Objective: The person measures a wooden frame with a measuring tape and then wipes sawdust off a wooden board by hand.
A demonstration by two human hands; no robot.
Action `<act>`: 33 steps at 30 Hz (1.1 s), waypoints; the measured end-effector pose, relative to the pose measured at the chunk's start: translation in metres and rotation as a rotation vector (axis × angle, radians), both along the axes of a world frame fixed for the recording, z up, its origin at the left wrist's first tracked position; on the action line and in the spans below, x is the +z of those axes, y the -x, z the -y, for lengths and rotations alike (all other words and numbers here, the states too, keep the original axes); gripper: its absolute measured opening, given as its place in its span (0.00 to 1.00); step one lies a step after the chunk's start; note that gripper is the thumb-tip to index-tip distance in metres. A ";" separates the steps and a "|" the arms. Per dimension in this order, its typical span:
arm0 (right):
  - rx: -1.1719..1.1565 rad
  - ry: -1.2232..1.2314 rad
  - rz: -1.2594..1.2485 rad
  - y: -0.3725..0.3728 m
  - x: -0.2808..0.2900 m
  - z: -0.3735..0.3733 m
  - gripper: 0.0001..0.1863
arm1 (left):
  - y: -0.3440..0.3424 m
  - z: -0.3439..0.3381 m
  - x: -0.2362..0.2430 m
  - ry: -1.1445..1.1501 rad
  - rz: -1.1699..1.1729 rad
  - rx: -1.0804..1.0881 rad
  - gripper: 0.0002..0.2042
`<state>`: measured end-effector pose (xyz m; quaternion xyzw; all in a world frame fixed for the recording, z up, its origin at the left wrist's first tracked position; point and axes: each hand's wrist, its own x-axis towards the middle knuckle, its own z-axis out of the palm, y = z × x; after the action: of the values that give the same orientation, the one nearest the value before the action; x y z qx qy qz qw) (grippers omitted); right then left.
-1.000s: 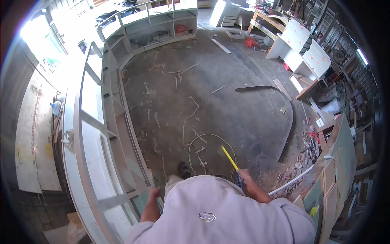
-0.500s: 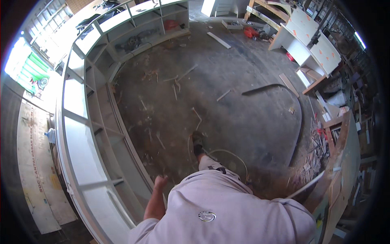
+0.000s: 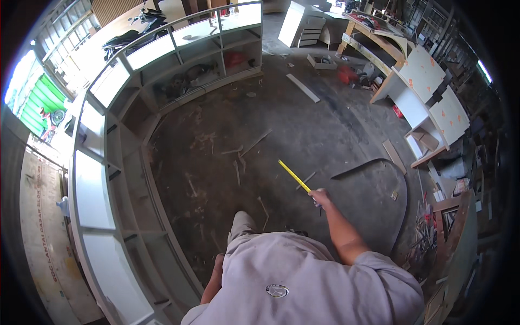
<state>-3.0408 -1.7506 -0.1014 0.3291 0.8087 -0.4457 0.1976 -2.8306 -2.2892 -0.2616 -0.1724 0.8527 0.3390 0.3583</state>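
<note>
Fingers of the right hand are closed around the near end of a yellow measuring tape, whose straight blade points forward and to the left, over the concrete floor. Its far tip appears clear of the hand, out past a short pale stick that the blade overlaps in this view; a small dark piece shows just below the grip. The left hand hangs low beside the pale trouser leg, partly hidden by the light shirt, and I cannot tell whether its fingers are spread or curled. Left of that hand, a long curved shelving unit with white panels sweeps round to the far side, a red bag sitting in one of its far compartments. Thin scraps are scattered across the floor, with a flat white strip farther off. To the right, a dark bent strip curves back toward the person, near a heap of offcuts; beyond stands a white desk-like unit, its panels dotted with orange marks.
</note>
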 end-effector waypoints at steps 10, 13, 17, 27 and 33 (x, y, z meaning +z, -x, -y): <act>-0.043 -0.043 0.278 0.180 -0.066 -0.004 0.15 | 0.323 0.021 -0.025 0.051 0.013 -0.195 0.14; 0.338 -0.187 0.112 0.189 -0.087 -0.036 0.13 | 0.444 0.029 -0.020 0.093 -0.068 -0.405 0.14; 0.072 -0.086 0.261 0.215 -0.086 -0.035 0.14 | 0.604 0.045 -0.002 0.196 -0.275 -0.756 0.13; -0.126 -0.038 0.401 0.409 -0.122 -0.091 0.13 | 0.913 -0.066 0.051 0.213 -0.259 -0.382 0.17; -0.018 -0.050 0.311 0.625 -0.126 -0.191 0.13 | 0.990 -0.130 0.005 0.190 -0.164 -0.349 0.20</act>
<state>-3.6659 -1.5596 -0.2269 0.4064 0.7761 -0.3711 0.3081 -3.8202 -2.1595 -0.2566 -0.0270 0.9240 0.2028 0.3232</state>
